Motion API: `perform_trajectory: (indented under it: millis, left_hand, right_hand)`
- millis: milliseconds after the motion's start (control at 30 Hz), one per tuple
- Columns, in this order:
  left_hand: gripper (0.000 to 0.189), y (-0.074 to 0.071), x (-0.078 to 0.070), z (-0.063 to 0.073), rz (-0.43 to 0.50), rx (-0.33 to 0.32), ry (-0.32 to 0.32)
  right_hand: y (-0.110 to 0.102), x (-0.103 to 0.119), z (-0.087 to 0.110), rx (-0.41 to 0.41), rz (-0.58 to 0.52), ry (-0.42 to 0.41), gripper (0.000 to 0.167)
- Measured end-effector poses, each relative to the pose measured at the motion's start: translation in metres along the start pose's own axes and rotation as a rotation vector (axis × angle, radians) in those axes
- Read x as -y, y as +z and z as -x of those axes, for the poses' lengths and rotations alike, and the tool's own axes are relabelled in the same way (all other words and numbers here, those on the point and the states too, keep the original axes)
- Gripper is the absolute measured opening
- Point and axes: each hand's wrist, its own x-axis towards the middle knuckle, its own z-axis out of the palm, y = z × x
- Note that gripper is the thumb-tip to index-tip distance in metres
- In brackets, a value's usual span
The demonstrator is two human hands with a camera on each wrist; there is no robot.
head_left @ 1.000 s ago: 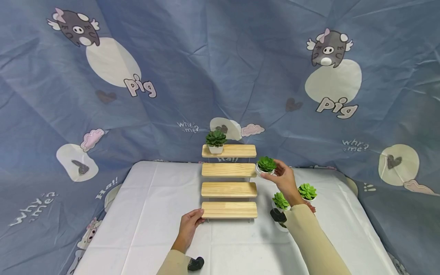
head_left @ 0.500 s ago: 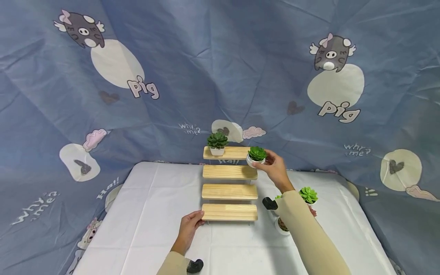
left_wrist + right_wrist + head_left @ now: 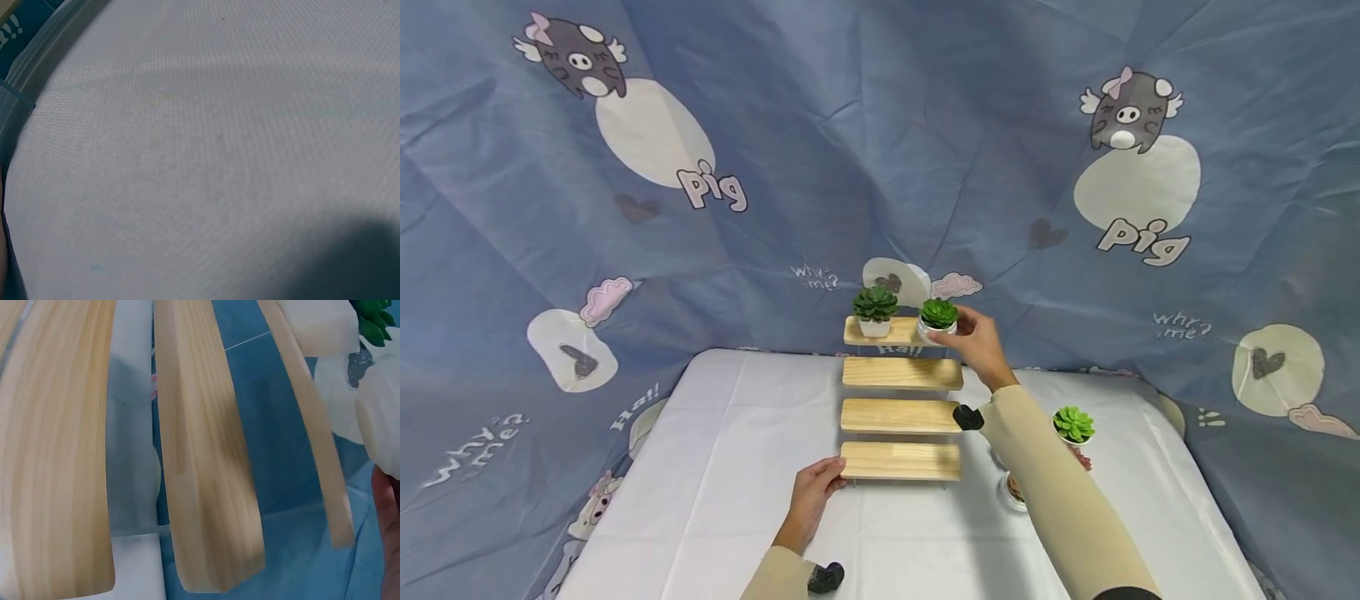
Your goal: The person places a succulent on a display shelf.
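Observation:
My right hand [image 3: 979,343] holds a green potted succulent [image 3: 938,314] by its round white pot, at the right part of the top board of a stepped wooden display rack [image 3: 901,417]. In the right wrist view the white pot [image 3: 382,419] appears apart from the top board [image 3: 312,419]. A darker potted succulent [image 3: 875,308] in a squarish white pot stands at that board's left end. With thumb and fingers my left hand [image 3: 815,492] grips the left end of the lowest board. The left wrist view has mostly white cloth, with only a sliver of hand at its edge.
Right of the rack, a light-green potted succulent [image 3: 1073,424], a reddish plant [image 3: 1081,457] and another white pot [image 3: 1015,492] stand partly behind the right sleeve. A blue printed curtain [image 3: 880,167] hangs behind the white-covered table [image 3: 737,417].
My right hand has carried the green succulent left and up, from beside the second board to the top board. The left hand stays at the lowest board.

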Motion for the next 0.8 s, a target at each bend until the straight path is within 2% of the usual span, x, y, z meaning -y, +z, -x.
perform_trajectory:
  millis: [133, 300, 567, 800]
  left_hand:
    - [0.033, 0.004, -0.001, -0.001, 0.003, 0.011, 0.009]
    - [0.032, 0.001, -0.002, 0.001, 0.006, 0.000, 0.015]
    - [0.031, -0.001, -0.002, 0.000, 0.019, 0.008, -0.014]
    - [0.028, -0.002, -0.003, -0.001, 0.021, 0.020, -0.042]
  right_hand:
    - [0.001, 0.001, -0.005, -0.016, 0.007, 0.011, 0.056]
    - [0.011, -0.001, -0.009, -0.002, -0.001, 0.048, 0.059]
    - [0.020, 0.000, -0.014, -0.017, 0.013, 0.065, 0.064]
    - [0.024, 0.002, -0.017, -0.009, -0.004, 0.067, 0.061]
